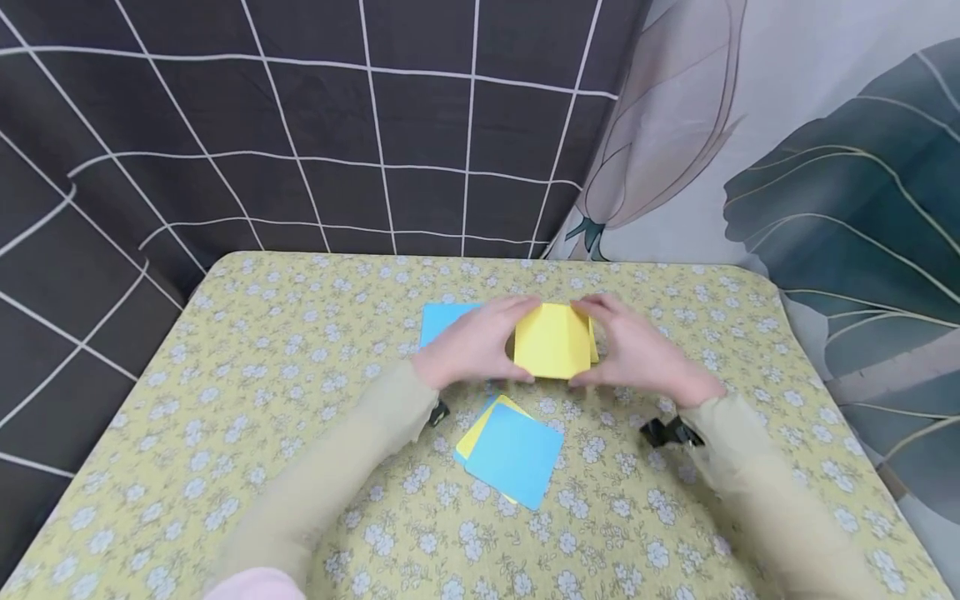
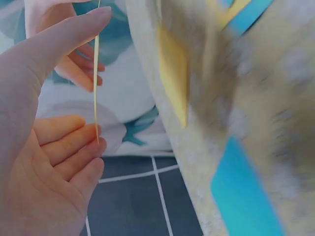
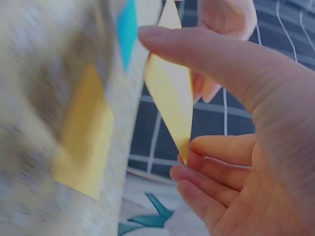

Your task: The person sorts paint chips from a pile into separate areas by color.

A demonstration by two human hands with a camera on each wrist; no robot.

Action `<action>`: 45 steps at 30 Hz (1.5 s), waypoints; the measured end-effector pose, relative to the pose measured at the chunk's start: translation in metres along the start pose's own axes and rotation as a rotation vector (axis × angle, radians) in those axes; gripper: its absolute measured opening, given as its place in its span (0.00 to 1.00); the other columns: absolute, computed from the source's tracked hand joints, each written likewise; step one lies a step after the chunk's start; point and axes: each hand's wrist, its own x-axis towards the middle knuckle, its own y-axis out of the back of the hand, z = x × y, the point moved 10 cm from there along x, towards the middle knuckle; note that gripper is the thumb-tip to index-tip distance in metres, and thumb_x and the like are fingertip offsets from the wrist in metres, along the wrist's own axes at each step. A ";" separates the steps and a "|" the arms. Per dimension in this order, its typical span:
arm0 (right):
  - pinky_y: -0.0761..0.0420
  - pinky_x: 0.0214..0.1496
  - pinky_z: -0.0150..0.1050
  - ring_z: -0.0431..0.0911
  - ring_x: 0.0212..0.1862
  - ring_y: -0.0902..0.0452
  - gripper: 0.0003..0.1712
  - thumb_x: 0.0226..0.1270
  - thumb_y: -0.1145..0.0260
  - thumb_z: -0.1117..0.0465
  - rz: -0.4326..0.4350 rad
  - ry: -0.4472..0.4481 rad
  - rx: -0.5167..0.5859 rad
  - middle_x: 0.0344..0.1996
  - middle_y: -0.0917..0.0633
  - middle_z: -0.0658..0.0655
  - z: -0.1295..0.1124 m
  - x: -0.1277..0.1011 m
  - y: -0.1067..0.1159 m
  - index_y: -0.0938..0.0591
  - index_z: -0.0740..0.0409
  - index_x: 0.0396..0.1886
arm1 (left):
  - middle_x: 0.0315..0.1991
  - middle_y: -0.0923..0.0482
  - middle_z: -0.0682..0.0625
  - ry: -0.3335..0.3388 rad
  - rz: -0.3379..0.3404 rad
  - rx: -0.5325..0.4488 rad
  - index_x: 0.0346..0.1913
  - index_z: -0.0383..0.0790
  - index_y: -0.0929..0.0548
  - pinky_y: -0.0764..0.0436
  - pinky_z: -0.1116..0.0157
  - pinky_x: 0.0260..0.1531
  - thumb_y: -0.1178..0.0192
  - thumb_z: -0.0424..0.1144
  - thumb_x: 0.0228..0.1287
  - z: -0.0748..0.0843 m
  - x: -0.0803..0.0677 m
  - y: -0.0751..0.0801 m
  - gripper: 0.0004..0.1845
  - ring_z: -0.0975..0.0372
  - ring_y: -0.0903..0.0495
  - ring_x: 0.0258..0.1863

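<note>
Above the table, a yellow paper square (image 1: 552, 342) is held up between both hands, with a faint line down its middle. My left hand (image 1: 480, 340) grips its left side, thumb at the near corner and fingers at the far one. In the left wrist view the sheet (image 2: 96, 83) is seen edge-on. On the opposite side, my right hand (image 1: 637, 350) grips the sheet the same way, thumb near and fingers far. Beneath, another yellow piece (image 3: 88, 140) lies on the table, mostly hidden in the head view. A blue piece (image 1: 442, 321) lies partly behind my left hand.
Nearer me, a loose, fanned stack of blue and yellow squares (image 1: 517, 457) lies on the flowered tablecloth (image 1: 255, 400). A dark gridded curtain (image 1: 300, 125) hangs behind the table, and a leaf-patterned cloth (image 1: 862, 208) hangs at the right.
</note>
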 end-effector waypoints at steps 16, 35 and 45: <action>0.31 0.68 0.62 0.66 0.64 0.31 0.58 0.37 0.14 0.57 -0.168 -0.105 0.016 0.66 0.28 0.72 0.062 0.041 -0.022 0.29 0.74 0.69 | 0.75 0.36 0.43 0.144 -0.077 -0.126 0.78 0.33 0.40 0.36 0.62 0.71 0.18 0.50 0.47 -0.034 0.056 -0.044 0.59 0.54 0.35 0.71; 0.34 0.69 0.66 0.65 0.70 0.37 0.63 0.41 0.16 0.51 -0.181 -0.164 0.037 0.72 0.36 0.71 0.072 0.034 -0.033 0.36 0.68 0.76 | 0.74 0.36 0.45 0.129 -0.085 -0.111 0.79 0.36 0.43 0.34 0.59 0.70 0.22 0.57 0.48 -0.036 0.052 -0.052 0.61 0.54 0.37 0.71; 0.30 0.65 0.66 0.65 0.67 0.31 0.55 0.51 0.19 0.43 -0.006 -0.049 -0.011 0.67 0.27 0.69 0.014 0.009 -0.006 0.30 0.67 0.73 | 0.76 0.38 0.46 0.019 -0.059 -0.096 0.78 0.38 0.39 0.42 0.56 0.74 0.24 0.54 0.54 -0.012 0.008 -0.015 0.53 0.54 0.42 0.75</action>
